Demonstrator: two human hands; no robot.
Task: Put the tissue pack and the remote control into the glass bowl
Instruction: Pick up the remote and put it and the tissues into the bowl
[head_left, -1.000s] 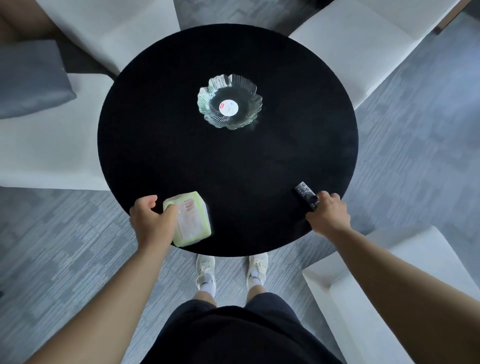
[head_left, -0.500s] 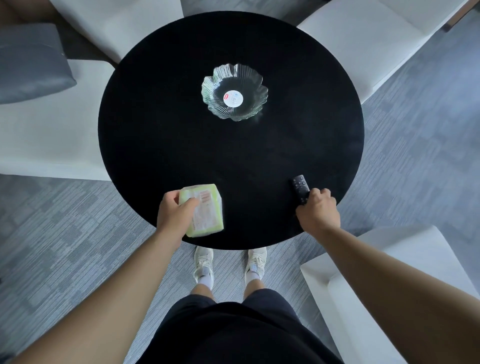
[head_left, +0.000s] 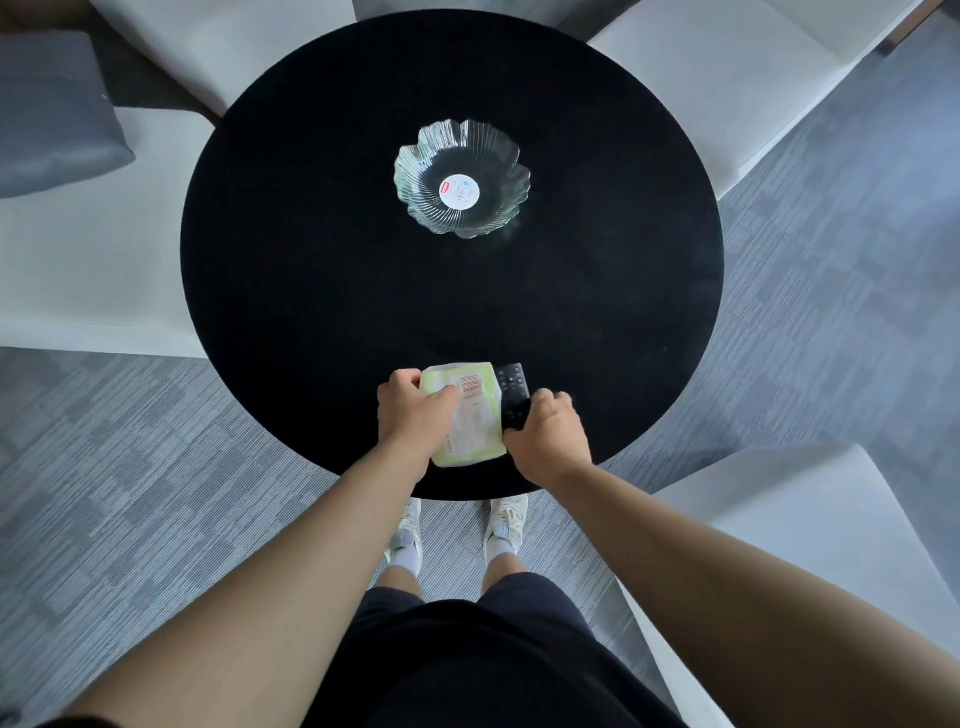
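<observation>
Both loads sit at 6 o'clock of the clear fluted glass bowl (head_left: 462, 176): your left hand (head_left: 410, 415) clasps the soft, light green tissue pack (head_left: 470, 415) by its side, your right hand (head_left: 545, 434) grips the rigid, slick black remote control (head_left: 511, 392) by its near end.

Nothing here reads clearly for you. The tissue pack (head_left: 470, 415) shows a red barcode just beyond your thumb; the glass bowl (head_left: 461, 176) carries a round sticker, print too small.
</observation>
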